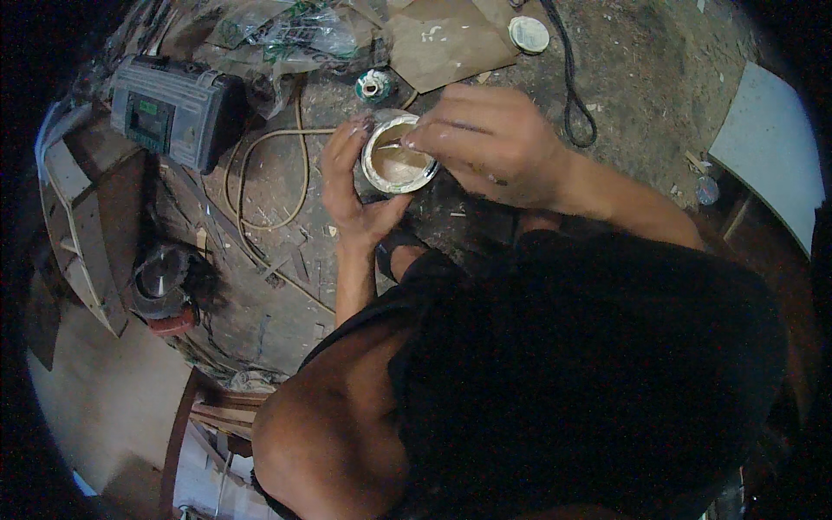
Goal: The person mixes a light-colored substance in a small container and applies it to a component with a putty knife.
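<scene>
An opened round can (374, 170) with cream-coloured paste smeared on its rim and inside stands between my hands. My left hand (354, 192) is closed around the can's left and near sides, thumb toward me. Over the can's right rim, my right hand (490, 143) is closed in a pinch. A thin, pale-ended stick-like tool (392, 146) reaches from its fingertips into the can; the rest of it is hidden by the fingers. Beyond the can sits a small green container (373, 86) with a whitish top.
A smeared round lid (529, 35) lies near brown cardboard (446, 48) and a dark cord (568, 74). On the left are a grey toolbox (178, 108), a looping tan hose (260, 134) and a dark power tool (163, 282). Wood scraps litter the floor; a pale board (771, 143) stands right.
</scene>
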Motion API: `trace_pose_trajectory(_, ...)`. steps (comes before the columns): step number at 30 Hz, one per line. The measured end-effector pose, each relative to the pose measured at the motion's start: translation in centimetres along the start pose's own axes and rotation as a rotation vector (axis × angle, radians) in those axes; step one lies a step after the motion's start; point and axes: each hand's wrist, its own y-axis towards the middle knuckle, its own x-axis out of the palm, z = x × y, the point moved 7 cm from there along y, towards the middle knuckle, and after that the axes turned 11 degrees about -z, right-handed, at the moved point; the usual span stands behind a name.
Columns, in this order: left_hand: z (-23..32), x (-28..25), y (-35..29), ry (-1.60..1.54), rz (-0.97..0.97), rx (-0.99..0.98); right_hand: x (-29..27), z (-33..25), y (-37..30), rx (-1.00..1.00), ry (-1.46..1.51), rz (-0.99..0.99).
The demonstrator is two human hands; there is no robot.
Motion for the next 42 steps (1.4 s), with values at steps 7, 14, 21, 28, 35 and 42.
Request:
trace_pose_trajectory(7,0.4,0.7,0.4,0.116,-0.015,0.1,2.3,-0.4,-0.6,-0.04,0.065,-0.031)
trace_pose_trajectory(14,0.1,0.3,-0.5,0.107,0.042,0.1,1.2,0.1,0.1,-0.033,0.063,-0.087)
trace_pose_trajectory(21,0.8,0.3,0.0,0.137,0.05,0.116,2.2,0.0,-0.4,-0.067,-0.037,-0.036)
trace_pose_trajectory(28,0.7,0.6,-0.3,0.208,0.018,0.08,2.8,0.1,-0.5,-0.037,-0.034,-0.068)
trace_pose_trajectory(35,0.6,0.8,-0.3,0.206,-0.067,0.11,4.0,1.2,-0.8,-0.001,0.036,-0.179)
trace_pose_trajectory(42,0.2,1.8,-0.8,0.235,-0.076,0.093,2.0,3.1,-1.1,0.151,0.24,-0.138)
